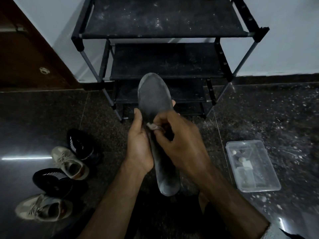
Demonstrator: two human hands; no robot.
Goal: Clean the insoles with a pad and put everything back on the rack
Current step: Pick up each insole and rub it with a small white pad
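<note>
Your left hand (139, 144) wraps the edge of the long grey foam insole (155, 99), thumb up along its side. Your right hand (179, 140) curls over it, fingertips pinching the small pale pad (151, 125). Both bare forearms angle inward, meeting mid-frame.

A long dark grey insole (155, 95), smudged with paler patches, is held upright in front of the rack (165, 30), toe end up. A small, crumpled pale pad (151, 126) presses against its middle. The black rack stands against the wall, its fabric shelves dusty and speckled.
</note>
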